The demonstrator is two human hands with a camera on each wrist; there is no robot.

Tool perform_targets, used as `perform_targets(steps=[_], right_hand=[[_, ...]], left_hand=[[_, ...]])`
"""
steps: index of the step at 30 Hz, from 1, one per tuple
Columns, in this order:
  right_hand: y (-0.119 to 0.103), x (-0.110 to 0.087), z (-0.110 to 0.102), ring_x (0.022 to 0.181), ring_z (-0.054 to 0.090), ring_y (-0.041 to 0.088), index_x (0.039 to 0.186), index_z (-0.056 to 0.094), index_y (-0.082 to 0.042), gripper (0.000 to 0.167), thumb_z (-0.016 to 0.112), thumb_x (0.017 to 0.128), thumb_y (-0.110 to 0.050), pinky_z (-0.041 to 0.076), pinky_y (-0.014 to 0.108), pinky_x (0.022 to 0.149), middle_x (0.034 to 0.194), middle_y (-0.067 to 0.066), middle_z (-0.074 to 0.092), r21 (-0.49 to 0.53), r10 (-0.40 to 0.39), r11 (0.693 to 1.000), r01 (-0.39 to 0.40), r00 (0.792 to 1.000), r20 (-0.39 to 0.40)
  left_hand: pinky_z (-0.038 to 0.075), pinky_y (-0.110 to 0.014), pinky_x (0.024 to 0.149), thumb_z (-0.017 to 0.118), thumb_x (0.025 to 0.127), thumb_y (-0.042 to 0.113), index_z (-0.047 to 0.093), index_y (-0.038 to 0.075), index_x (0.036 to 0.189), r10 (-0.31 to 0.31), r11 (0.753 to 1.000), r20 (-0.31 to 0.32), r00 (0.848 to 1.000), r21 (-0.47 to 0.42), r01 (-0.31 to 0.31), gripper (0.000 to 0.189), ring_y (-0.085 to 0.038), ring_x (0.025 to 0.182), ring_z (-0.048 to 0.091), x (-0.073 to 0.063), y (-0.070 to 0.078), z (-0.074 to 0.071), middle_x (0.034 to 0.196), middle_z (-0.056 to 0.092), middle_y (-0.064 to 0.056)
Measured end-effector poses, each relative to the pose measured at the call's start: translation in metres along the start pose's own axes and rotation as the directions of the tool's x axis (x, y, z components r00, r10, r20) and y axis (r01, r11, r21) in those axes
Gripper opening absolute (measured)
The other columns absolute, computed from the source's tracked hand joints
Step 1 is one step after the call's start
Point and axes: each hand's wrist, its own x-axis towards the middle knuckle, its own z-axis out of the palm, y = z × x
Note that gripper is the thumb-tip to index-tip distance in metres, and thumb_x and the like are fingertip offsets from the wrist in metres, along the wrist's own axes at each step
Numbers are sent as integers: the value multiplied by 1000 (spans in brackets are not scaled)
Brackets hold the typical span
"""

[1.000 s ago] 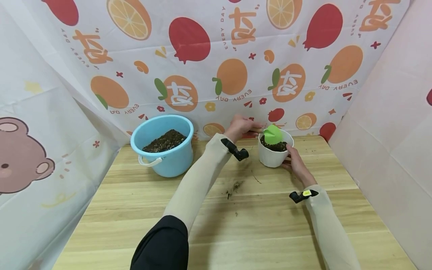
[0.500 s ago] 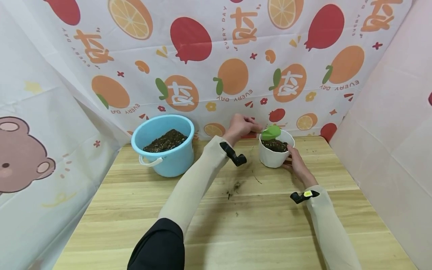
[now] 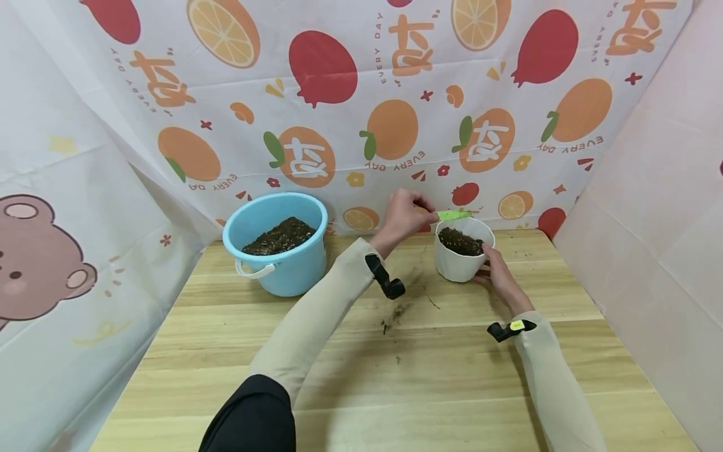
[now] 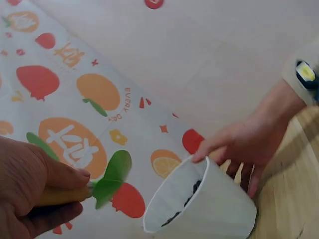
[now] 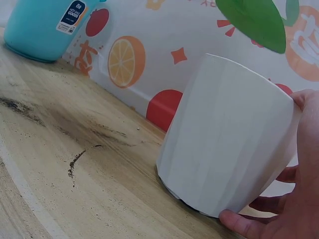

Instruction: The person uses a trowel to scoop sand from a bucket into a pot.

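My left hand (image 3: 408, 213) grips the wooden handle (image 4: 62, 195) of a small trowel. Its green blade (image 3: 454, 215) is seen nearly edge-on in the head view, over the back left rim of a white flowerpot (image 3: 454, 267). Dark soil (image 3: 460, 242) lies inside the pot. On the pot's right side, my right hand (image 3: 499, 279) holds it with the thumb at the rim and the fingers low on the wall. The pot looks upright on the table; the right wrist view shows its ribbed wall (image 5: 227, 134) close up.
A light blue bucket (image 3: 290, 276) of soil stands at the back left of the wooden table (image 3: 226, 376), its white handle (image 3: 255, 271) hanging down in front. Spilled soil (image 3: 398, 312) marks the tabletop left of the pot. A fruit-print cloth (image 3: 344, 144) hangs right behind.
The trowel blade has lifted from low in the pot's mouth to above the rim and turned edge-on, uncovering more soil. My left hand has turned slightly; the right hand and pot stay put.
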Motion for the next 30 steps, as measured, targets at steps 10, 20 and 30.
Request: perform_targets(steps=[10, 20, 30], right_hand=[[1, 0, -2, 122, 52, 38, 163, 6, -11, 83, 18, 103, -67, 43, 57, 113, 154, 31, 26, -15, -16, 1000, 16, 1000, -8], [0, 0, -1, 131, 46, 45, 164, 3, -13, 78, 14, 105, -63, 37, 60, 117, 158, 30, 22, 5, -9, 1000, 9, 1000, 15], [-6, 0, 0, 135, 41, 45, 163, -2, -13, 78, 15, 105, -62, 33, 60, 120, 162, 30, 15, 25, 34, 999, -34, 999, 15]], left_hand=[[61, -24, 74, 78, 88, 10, 77, 5, 89, 232, 970, -66, 970, 91, -226, 5, -17, 83, 78, -18, -10, -11, 92, 79, -10], [62, -30, 79, 80, 86, 9, 76, 7, 85, 363, 924, -162, 917, 187, -333, 4, -18, 83, 77, -42, -16, -30, 89, 78, -8], [63, -34, 77, 80, 86, 8, 77, 4, 88, 416, 904, -252, 874, 220, -367, 5, -21, 79, 77, -68, -30, -62, 86, 78, -11]])
